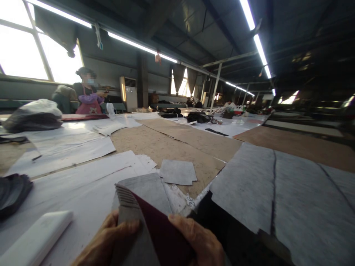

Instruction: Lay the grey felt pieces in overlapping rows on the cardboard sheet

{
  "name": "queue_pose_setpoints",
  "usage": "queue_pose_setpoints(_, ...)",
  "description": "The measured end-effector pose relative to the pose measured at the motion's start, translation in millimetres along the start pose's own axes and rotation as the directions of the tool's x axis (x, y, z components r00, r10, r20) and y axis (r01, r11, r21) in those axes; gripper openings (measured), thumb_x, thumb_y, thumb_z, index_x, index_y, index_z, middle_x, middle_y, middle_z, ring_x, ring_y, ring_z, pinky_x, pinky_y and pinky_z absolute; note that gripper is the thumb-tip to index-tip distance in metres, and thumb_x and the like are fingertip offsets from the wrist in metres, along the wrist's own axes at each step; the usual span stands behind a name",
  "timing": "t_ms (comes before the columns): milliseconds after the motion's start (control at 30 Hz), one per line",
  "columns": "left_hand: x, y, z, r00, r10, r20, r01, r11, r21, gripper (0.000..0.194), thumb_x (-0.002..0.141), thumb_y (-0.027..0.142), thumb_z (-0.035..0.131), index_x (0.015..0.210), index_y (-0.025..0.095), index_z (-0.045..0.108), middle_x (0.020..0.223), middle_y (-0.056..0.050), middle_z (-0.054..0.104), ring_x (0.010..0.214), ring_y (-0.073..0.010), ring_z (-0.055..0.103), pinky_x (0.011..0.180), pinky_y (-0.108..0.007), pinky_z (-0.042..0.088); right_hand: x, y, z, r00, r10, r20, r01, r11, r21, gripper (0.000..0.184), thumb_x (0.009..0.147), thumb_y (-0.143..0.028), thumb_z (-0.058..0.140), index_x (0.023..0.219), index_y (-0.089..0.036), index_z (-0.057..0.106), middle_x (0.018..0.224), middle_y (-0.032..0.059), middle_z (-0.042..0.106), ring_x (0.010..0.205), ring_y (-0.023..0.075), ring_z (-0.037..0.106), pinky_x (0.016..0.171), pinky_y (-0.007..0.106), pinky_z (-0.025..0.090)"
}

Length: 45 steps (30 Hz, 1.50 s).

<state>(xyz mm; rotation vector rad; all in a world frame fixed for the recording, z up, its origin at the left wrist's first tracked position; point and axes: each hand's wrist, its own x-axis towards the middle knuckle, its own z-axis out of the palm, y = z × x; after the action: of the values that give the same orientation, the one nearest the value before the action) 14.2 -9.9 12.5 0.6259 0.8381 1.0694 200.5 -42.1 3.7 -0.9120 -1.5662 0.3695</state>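
Between both hands is a stack of fabric pieces [133,214], grey on one face, its layers fanned at the upper edge. One piece is bent back and shows a dark maroon side [159,221]. My left hand [111,232] grips the stack from the left, thumb across the grey face. On the right, my right hand [196,236] holds the maroon piece, thumb along its edge; its other fingers are hidden. Just beyond the stack lie grey sheets [151,184] and a smaller grey piece [177,171].
A white block [36,236] and a dark fabric bundle [13,194] lie at left. Black material [222,225] and large grey sheets [291,184] spread at right. Brown board [155,144] covers the table's middle. Across it stands a person [88,94] in a pink apron, near a plastic bag [34,116].
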Motion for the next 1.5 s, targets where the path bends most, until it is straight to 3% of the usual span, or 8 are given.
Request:
queue_pose_setpoints(233, -4, -1, -4.9, 0.942, 0.336, 0.004, -0.306, 0.853, 0.423, 0.027, 0.059, 0.036, 0.076, 0.072, 0.013, 0.070, 0.067, -0.006, 0.068, 0.065, -0.0205, 0.062, 0.055, -0.023, 0.048, 18, -12, -7, 0.598, 0.682, 0.421, -0.792, 0.423, 0.441, 0.040, 0.063, -0.045, 0.069, 0.085, -0.012, 0.067, 0.071, 0.0071, 0.065, 0.062, 0.0217, 0.061, 0.054, 0.027, 0.048)
queue_pose_setpoints(433, -4, 2, -3.9, 0.987, 0.051, 0.151, -0.074, 0.986, 0.151, 0.030, 0.059, 0.030, 0.074, 0.081, 0.011, 0.069, 0.074, -0.010, 0.069, 0.062, -0.0204, 0.063, 0.059, -0.027, 0.050, 6, -12, 0, 0.936, 0.351, -0.020, -0.349, 0.936, 0.046, 0.020, 0.067, -0.034, 0.063, 0.082, -0.025, 0.072, 0.082, 0.0023, 0.068, 0.080, 0.0249, 0.062, 0.078, 0.031, 0.049)
queue_pose_setpoints(500, -2, 2, -3.4, 0.992, 0.040, 0.118, -0.047, 0.997, 0.061, 0.029, 0.058, 0.028, 0.075, 0.081, 0.011, 0.068, 0.073, -0.010, 0.069, 0.063, -0.0200, 0.063, 0.059, -0.027, 0.050, 10, -15, 2, 0.917, 0.398, 0.000, -0.396, 0.911, 0.112, 0.024, 0.063, -0.032, 0.066, 0.086, -0.028, 0.072, 0.086, 0.0013, 0.068, 0.084, 0.0259, 0.062, 0.082, 0.032, 0.048)
queue_pose_setpoints(700, 2, 0, -5.4, 0.987, 0.136, 0.084, -0.148, 0.975, 0.165, 0.020, 0.061, 0.028, 0.074, 0.066, 0.010, 0.066, 0.058, -0.004, 0.064, 0.048, -0.0116, 0.056, 0.046, -0.019, 0.043, 24, -26, 0, 0.373, 0.824, 0.427, -0.877, 0.164, 0.451, 0.035, 0.062, -0.044, 0.071, 0.082, -0.015, 0.068, 0.073, 0.0097, 0.066, 0.070, 0.0307, 0.063, 0.060, 0.038, 0.052)
queue_pose_setpoints(933, -3, 0, -5.6, 0.974, 0.068, 0.217, -0.092, 0.991, 0.101, 0.034, 0.055, 0.024, 0.075, 0.084, 0.008, 0.067, 0.075, -0.010, 0.068, 0.065, -0.0210, 0.062, 0.063, -0.031, 0.050, 8, -11, -2, 0.915, 0.403, -0.016, -0.402, 0.914, 0.047, 0.023, 0.064, -0.039, 0.067, 0.079, -0.023, 0.073, 0.080, 0.0028, 0.067, 0.082, 0.0262, 0.061, 0.076, 0.028, 0.049)
queue_pose_setpoints(1133, -3, -3, -5.9, 0.966, 0.247, 0.072, -0.254, 0.876, 0.410, 0.025, 0.064, 0.028, 0.072, 0.084, 0.014, 0.070, 0.074, -0.004, 0.067, 0.069, -0.0188, 0.059, 0.062, -0.026, 0.045, 19, -20, 0, 0.483, 0.815, 0.321, -0.846, 0.338, 0.413, 0.042, 0.061, -0.046, 0.070, 0.089, -0.015, 0.067, 0.072, 0.0071, 0.066, 0.065, 0.0275, 0.062, 0.058, 0.034, 0.051)
queue_pose_setpoints(1367, -3, 0, -1.2, 0.977, 0.166, 0.131, -0.194, 0.950, 0.244, 0.028, 0.058, 0.030, 0.075, 0.080, 0.013, 0.071, 0.075, -0.006, 0.069, 0.065, -0.0183, 0.060, 0.062, -0.026, 0.048, 2, -6, 2, 0.842, 0.528, -0.109, -0.535, 0.844, -0.048, 0.027, 0.065, -0.045, 0.065, 0.078, -0.022, 0.070, 0.073, 0.0007, 0.066, 0.069, 0.0225, 0.060, 0.067, 0.025, 0.047)
queue_pose_setpoints(1500, -1, -3, -3.3, 1.000, 0.003, 0.014, -0.004, 0.995, 0.097, 0.032, 0.054, 0.032, 0.077, 0.075, 0.010, 0.068, 0.068, -0.009, 0.068, 0.057, -0.0185, 0.060, 0.057, -0.028, 0.048, 8, -7, 1, 0.693, 0.721, 0.014, -0.703, 0.671, 0.236, 0.024, 0.058, -0.038, 0.071, 0.075, -0.020, 0.069, 0.070, 0.0025, 0.066, 0.065, 0.0230, 0.061, 0.059, 0.027, 0.049)
